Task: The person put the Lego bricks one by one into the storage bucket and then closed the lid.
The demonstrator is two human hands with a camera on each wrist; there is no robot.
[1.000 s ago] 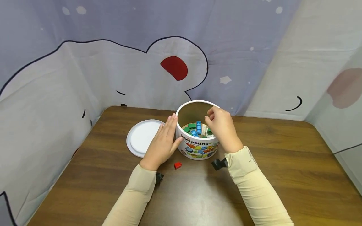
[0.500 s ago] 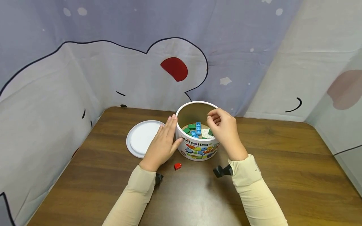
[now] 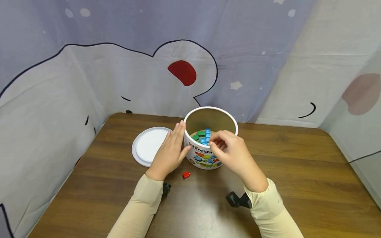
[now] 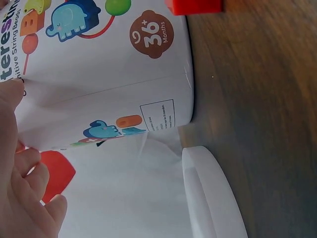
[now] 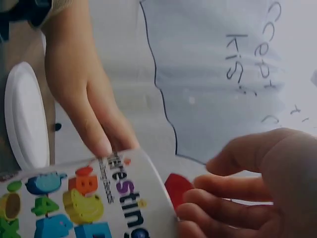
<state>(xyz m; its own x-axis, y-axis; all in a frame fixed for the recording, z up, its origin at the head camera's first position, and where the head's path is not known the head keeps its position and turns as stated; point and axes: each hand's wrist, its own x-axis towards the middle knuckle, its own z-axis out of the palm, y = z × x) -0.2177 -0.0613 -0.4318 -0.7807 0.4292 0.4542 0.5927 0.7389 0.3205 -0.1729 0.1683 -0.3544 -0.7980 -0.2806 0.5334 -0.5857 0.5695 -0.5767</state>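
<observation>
A white round bucket (image 3: 202,160) with "Interesting" printed on its side stands uncovered on the table. Inside it lie several toy bricks, among them blue bricks (image 3: 207,134) and green bricks (image 3: 201,133). My left hand (image 3: 169,152) rests its straight fingers against the bucket's left side, thumb toward the front. At the bucket's front right rim is my right hand (image 3: 233,150), its fingers loosely bent; the right wrist view shows nothing between thumb and fingers. That hand hides part of the bucket's contents. In front of the bucket lies a small red brick (image 3: 186,175).
The white lid (image 3: 150,145) lies on the table left of the bucket, partly behind my left hand. A patterned cloth (image 3: 253,66) hangs close behind the wooden table (image 3: 291,165).
From above the bucket's right side, my right hand has come down toward me, to the front rim. It now covers the white piece seen inside before. My left hand has stayed in place.
</observation>
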